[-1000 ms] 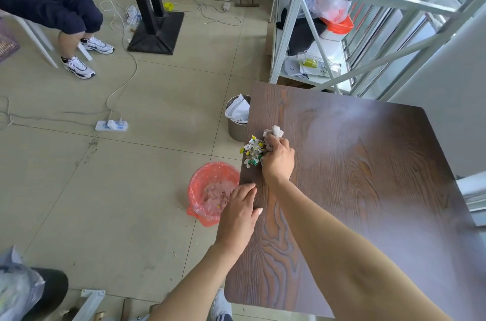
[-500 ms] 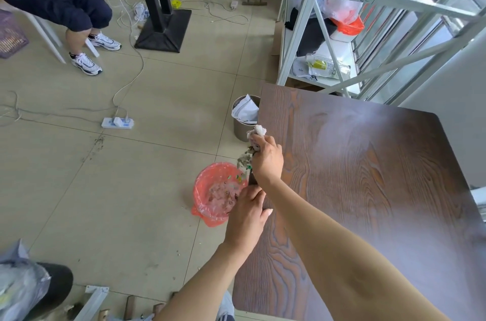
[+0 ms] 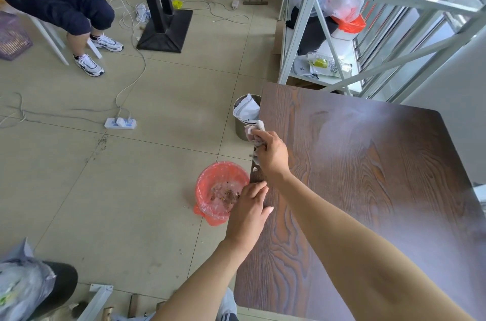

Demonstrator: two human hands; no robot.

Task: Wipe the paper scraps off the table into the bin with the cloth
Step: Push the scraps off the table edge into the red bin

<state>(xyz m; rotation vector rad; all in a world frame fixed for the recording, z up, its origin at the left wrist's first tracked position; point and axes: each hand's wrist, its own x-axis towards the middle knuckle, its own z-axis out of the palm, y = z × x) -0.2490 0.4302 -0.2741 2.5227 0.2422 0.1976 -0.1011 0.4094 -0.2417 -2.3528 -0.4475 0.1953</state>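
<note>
Two hands work at the bench (image 3: 368, 176) edge: the right hand (image 3: 272, 154) is clenched around the crumpled cloth (image 3: 253, 133) at the left rim, the left hand (image 3: 248, 211) rests flat and released nearer the corner. Below on the floor stands the red-lined bin (image 3: 210, 189), paper scraps (image 3: 227, 194) inside.

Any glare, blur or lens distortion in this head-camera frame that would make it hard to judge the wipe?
Head view: pale glare washes the table top; wide-angle bending curves the shelf frame; slight softness around the right hand and cloth; the red-lined bin reads clearly.
</note>
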